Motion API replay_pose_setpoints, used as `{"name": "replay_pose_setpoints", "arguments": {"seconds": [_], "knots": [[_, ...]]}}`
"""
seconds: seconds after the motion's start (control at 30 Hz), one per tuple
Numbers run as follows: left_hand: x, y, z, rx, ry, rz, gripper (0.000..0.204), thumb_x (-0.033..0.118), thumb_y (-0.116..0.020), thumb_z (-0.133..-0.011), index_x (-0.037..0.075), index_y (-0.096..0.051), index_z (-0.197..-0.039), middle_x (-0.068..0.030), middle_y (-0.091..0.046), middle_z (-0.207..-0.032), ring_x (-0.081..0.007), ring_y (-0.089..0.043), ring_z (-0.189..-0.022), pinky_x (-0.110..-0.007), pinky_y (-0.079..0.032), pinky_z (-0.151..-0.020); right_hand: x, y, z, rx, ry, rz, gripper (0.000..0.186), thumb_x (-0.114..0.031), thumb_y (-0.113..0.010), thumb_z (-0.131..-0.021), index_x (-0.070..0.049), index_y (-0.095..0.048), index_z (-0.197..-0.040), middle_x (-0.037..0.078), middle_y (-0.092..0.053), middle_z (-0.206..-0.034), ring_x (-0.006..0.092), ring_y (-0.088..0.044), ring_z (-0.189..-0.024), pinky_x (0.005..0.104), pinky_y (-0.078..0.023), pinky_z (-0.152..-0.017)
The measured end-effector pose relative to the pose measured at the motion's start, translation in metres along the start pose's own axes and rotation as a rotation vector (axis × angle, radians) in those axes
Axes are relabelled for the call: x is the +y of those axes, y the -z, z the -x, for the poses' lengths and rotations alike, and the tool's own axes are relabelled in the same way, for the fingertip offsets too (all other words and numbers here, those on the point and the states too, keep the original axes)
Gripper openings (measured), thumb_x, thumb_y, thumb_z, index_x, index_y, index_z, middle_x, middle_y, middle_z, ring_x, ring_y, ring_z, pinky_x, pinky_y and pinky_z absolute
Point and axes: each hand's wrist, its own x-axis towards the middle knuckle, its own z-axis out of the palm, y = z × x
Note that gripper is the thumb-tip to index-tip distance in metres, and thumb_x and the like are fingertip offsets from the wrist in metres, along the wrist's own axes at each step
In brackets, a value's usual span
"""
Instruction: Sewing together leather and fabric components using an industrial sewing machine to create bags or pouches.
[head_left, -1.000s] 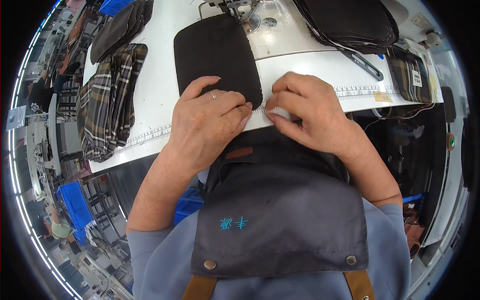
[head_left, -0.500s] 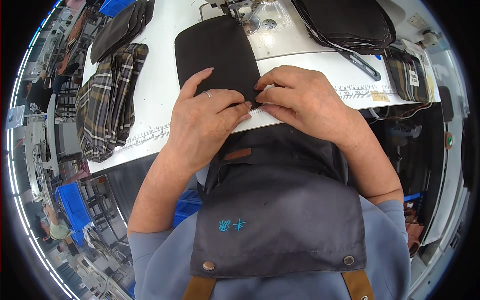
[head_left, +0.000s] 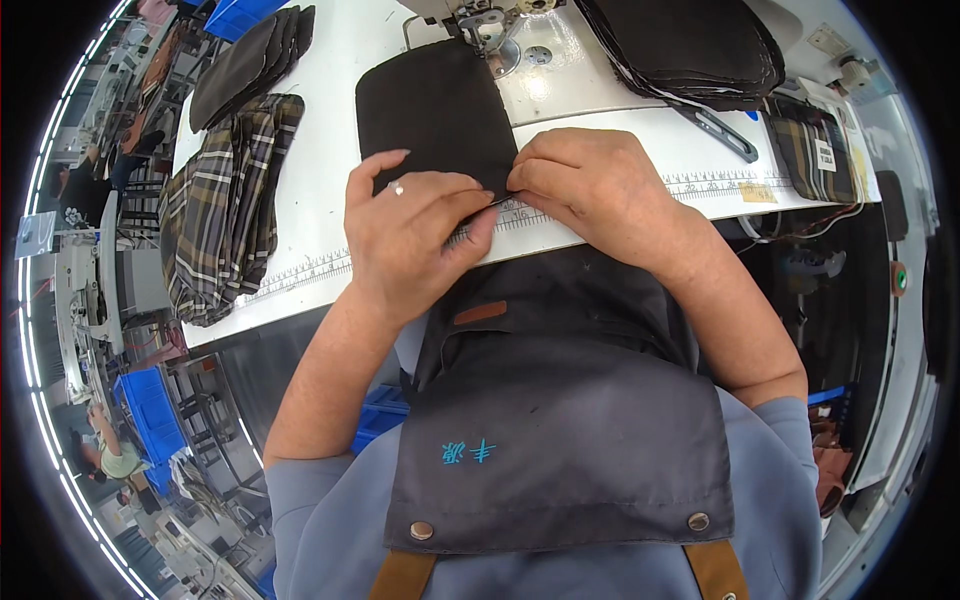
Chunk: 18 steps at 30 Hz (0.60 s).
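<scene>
From far off I look down at a white worktop (head_left: 325,130), the biggest thing here. Next is the dark grey apron (head_left: 560,430), below its near edge. At the top right of the worktop I see a big pile (head_left: 690,50) of black pieces. The black cloth (head_left: 430,110) lies flat in the middle, with its far end by the sewing machine (head_left: 490,25) and its near edge under my hands. To its left is a checked pile (head_left: 225,210), with a small pile (head_left: 255,65) of dark pieces just behind it.

My left hand (head_left: 410,230) is on the near part of the black cloth. Its fingers are bent and its outer finger sticks out; I can't tell if the thumb pinches the edge. My right hand (head_left: 600,185) has its fingers pressed together, pinching the near right corner of the cloth. The two hands nearly touch.

Over on the right is a checked piece (head_left: 800,150). A thin ruler (head_left: 700,185) runs along the near edge. A grey tool (head_left: 715,130) pokes out by the big pile. Smallest is the ring (head_left: 397,187) on my left hand.
</scene>
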Motion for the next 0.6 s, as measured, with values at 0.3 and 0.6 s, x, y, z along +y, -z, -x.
{"name": "replay_pose_setpoints", "arguments": {"seconds": [0.3,0.6], "knots": [[0.003,0.000,0.015,0.134,-0.198,-0.397,0.015,0.012,-0.082,-0.077,0.013,-0.077,-0.091,0.0045,-0.067,-0.089,-0.0113,-0.065,-0.080,-0.040,-0.035,-0.103,-0.002,0.000,-0.001,0.102,0.004,0.008,0.014,-0.008,-0.079,-0.076,-0.005,-0.069,-0.085,0.004,-0.067,-0.081,0.0229,-0.067,-0.073,0.0338,-0.053,-0.060],[0.001,0.010,0.011,0.032,-0.134,-0.316,0.011,0.012,-0.076,-0.079,0.015,-0.076,-0.089,0.0067,-0.068,-0.090,-0.0082,-0.066,-0.085,-0.038,-0.030,-0.105,0.000,-0.001,-0.001,0.149,0.136,0.105,0.014,-0.008,-0.076,-0.073,-0.006,-0.071,-0.086,0.002,-0.070,-0.085,0.0188,-0.068,-0.075,0.0320,-0.054,-0.060]]}}
